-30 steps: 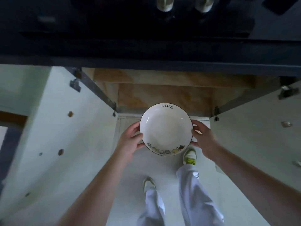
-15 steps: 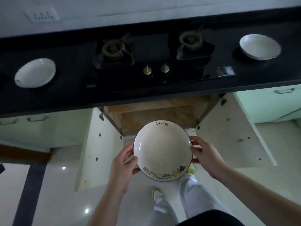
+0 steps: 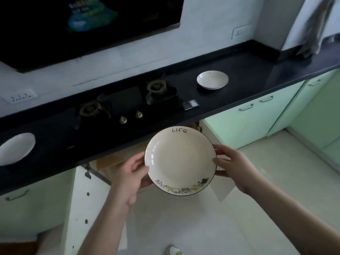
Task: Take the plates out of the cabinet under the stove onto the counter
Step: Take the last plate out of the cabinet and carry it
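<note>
I hold a cream plate [image 3: 179, 160] with a dark rim, the word "Life" and a row of small drawings, level in front of the counter edge. My left hand [image 3: 132, 172] grips its left rim and my right hand [image 3: 231, 164] grips its right rim. Two white plates lie on the black counter [image 3: 248, 85]: one right of the stove [image 3: 212, 80], one at the far left [image 3: 15, 149]. The open cabinet [image 3: 114, 161] under the stove shows behind the held plate; its inside is mostly hidden.
A two-burner gas stove [image 3: 125, 102] with two knobs is set into the counter. The cabinet's left door [image 3: 88, 205] stands open toward me. Green cabinets [image 3: 244, 124] run right and round the corner. A dark range hood [image 3: 88, 24] hangs above; a cloth [image 3: 312, 28] hangs at the far right.
The plate has risen from low in front of the cabinet to about counter height, still in both hands. My view has lifted and turned right, taking in the counter and wall.
</note>
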`<state>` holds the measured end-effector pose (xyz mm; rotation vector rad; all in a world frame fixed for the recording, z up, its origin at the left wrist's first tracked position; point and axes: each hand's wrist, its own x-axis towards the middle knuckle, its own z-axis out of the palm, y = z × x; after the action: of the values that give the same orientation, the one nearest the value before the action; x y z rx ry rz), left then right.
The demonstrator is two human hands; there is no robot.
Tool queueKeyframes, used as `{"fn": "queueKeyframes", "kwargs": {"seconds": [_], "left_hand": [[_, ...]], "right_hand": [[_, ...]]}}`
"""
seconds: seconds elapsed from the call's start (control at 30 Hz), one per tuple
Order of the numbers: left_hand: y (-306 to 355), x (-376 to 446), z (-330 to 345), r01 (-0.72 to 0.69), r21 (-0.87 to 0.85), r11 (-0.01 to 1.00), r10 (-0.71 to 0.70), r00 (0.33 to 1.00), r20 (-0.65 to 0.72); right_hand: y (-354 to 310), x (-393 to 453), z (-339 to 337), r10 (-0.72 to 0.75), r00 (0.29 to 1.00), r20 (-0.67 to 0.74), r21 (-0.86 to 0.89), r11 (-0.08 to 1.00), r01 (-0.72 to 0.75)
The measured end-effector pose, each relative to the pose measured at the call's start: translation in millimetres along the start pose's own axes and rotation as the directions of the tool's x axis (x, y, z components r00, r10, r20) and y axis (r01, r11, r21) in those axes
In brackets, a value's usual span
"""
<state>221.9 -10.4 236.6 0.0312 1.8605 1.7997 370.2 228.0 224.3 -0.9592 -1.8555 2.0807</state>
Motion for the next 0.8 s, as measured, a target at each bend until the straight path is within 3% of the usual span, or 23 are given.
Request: {"fn": "queueKeyframes", "kwargs": {"seconds": [0.2, 0.4, 0.8], "left_hand": [[2, -40, 114, -0.004, -0.002, 1.000, 0.004, 0.995, 0.099], [-1, -73, 237, -0.020, 0.022, 1.000, 0.015, 0.973, 0.230], [31, -59, 356, -0.113, 0.103, 0.988, 0.066, 0.922, 0.381]], "right_hand": [[-16, -54, -117, -0.074, 0.983, -0.169, 0.074, 0.993, 0.087], [-29, -106, -235, -0.136, 0.932, -0.335, 0.023, 0.988, 0.153], [-45, -104, -340, -0.173, 0.875, -0.452, 0.131, 0.957, 0.257]]}}
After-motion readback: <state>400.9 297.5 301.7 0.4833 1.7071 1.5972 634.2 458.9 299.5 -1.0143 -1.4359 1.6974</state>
